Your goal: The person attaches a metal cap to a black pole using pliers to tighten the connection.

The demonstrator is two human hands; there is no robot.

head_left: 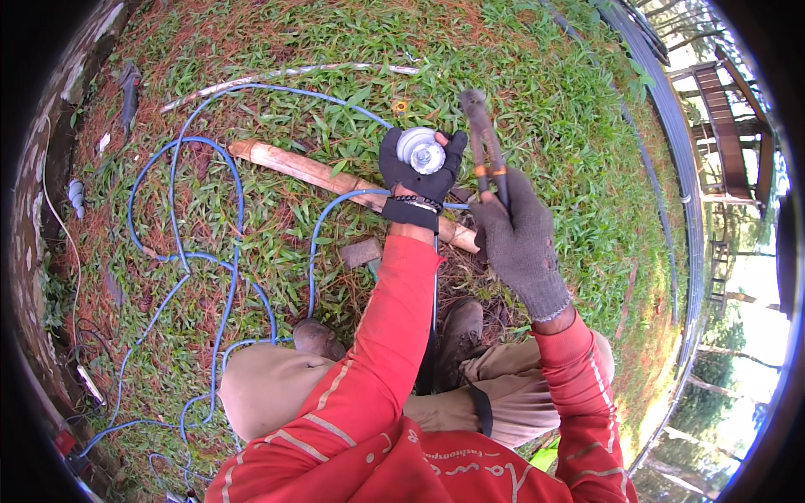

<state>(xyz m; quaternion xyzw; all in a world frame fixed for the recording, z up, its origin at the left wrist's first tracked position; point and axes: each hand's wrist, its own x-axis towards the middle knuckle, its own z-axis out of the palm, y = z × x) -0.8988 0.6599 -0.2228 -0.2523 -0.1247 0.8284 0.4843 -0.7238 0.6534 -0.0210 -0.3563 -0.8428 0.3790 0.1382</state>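
Note:
My left hand [423, 163], in a black fingerless glove, is closed around a round silver-grey metal piece [421, 151] with stepped rings and a raised centre. The palm faces up, and the underside of the piece is hidden. Close by on the right, my right hand [520, 239] wears a grey knitted glove and grips a pair of long pliers [482, 138] with orange bands on the handles. The pliers' head points away from me, apart from the metal piece. A blue hose [331, 205] runs past the left hand, partly hidden behind it.
Beneath my hands a split wooden pole [310, 172] lies on the grass. The blue hose loops widely on the left. A small block [360, 252] sits near my boots [459, 331]. Farther off lie a thin pale stick [289, 73] and dark pipes [683, 159] along the right.

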